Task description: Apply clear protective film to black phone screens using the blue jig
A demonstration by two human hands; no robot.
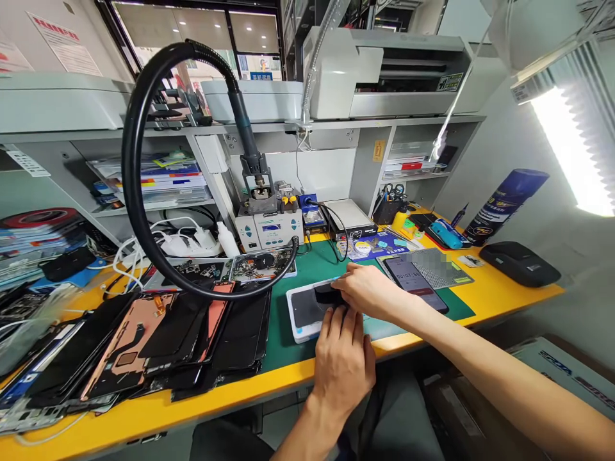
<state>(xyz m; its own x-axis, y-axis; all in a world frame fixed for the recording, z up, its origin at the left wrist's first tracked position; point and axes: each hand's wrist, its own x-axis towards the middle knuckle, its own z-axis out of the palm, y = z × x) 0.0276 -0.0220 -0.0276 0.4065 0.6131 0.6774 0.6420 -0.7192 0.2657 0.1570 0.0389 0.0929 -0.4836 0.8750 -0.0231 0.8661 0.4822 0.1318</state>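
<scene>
A dark, phone-sized panel (304, 309) lies face up on a white-edged block (296, 334), on the green mat (283, 355). My left hand (342, 352) rests at the panel's near side, fingers stretched out and their tips on it. Reaching across from the right, my right hand (362, 288) has its fingers closed in a pinch over the panel's far right part. A blacker, shinier patch shows by those fingertips. What they grip, if anything, is hidden. A phone (416, 283) with a timer on its screen lies right of my hands.
Several phone screens and panels (158, 339) are piled at the left. A black hose (129, 160) arches over them from the grey-white station (271, 230). Behind stands a shelf (365, 166). A spray can (504, 205) and black case (519, 262) stand right; a lamp (571, 141) shines above.
</scene>
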